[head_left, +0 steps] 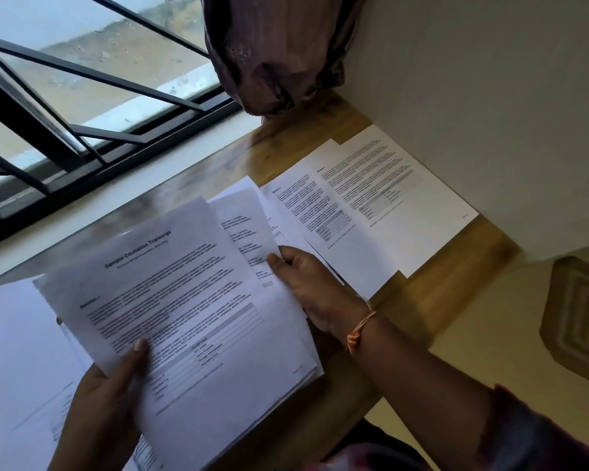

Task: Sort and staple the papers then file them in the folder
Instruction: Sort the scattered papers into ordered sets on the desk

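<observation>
Head view: you hold a fanned stack of papers (191,300) above a wooden table (439,300); the scene is tilted.
Left hand (106,402): grips the stack's lower left corner, thumb pressed on the top sheet.
Right hand (306,287): pinches the sheets fanned out behind, at their right edge.
Edges: the table runs along the window (82,73) and ends against a wall (490,96).
Open room: a bare strip of wood lies between the laid-out sheets (371,212) and the table's outer edge.
Laid-out sheets: two overlapping pages lie flat by the wall, near your right hand.
Hard to read: the body text is blurred; only the title "Sample Education Transcript" is legible.
Cut off: loose sheets (14,368) at lower left run out of frame, partly under the stack.
</observation>
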`<act>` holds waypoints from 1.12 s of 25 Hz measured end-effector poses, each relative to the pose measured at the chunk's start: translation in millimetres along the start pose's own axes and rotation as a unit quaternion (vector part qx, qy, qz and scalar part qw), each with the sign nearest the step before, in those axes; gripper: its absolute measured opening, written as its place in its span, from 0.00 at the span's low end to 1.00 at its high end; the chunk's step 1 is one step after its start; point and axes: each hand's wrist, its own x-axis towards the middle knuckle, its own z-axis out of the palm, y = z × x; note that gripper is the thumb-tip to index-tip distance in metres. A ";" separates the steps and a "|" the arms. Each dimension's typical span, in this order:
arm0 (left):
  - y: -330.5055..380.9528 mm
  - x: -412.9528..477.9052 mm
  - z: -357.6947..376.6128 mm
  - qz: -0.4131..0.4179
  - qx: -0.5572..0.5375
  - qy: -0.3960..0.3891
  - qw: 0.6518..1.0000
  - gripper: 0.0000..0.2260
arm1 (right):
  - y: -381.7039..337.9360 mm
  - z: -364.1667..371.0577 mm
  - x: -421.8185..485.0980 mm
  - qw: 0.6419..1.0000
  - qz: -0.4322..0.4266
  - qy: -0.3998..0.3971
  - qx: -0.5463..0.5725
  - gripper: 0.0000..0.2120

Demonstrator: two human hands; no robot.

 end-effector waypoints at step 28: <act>-73.8 -148.5 -190.0 0.076 -0.197 0.182 0.961 0.28 | 87.7 232.2 -56.0 0.933 -0.007 -0.268 -0.239 0.09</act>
